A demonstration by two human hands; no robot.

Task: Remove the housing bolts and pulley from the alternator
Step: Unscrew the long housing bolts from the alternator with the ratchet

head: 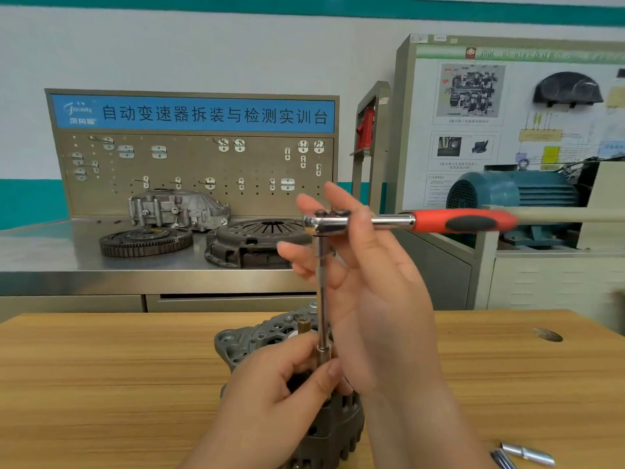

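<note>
Alternator, dark grey cast metal with a finned body (pixel 334 431), stands on end on the light wooden table (pixel 101 384), centre, close to the near edge; its lower part runs out of the bottom of the view. Your left hand (pixel 270 394) grips its top, fingers curled round the housing, thumb beside the short steel socket (pixel 323 355). Slim chrome extension bar (pixel 323 292) rises upright from the socket to the chrome ratchet wrench with red-and-black handle (pixel 463 221). Your right hand (pixel 372 299) is up at the ratchet head: thumb laid over the chrome neck, index finger behind the head, a light pinch; other fingers loosely spread beside the bar. Handle lies level and points right, in the air past the table's far edge

Table runs wide to left and right of the alternator. Round hole in the top (pixel 548 335) far right; small metal cylinders (pixel 527 453) at bottom right, well apart from the alternator. Behind, across a gap, steel bench (pixel 50 258) carries toothed flywheel (pixel 145 240), clutch cover (pixel 257 238) and grey gearbox casing (pixel 179 208); blue electric motor (pixel 507 191) stands behind the handle
</note>
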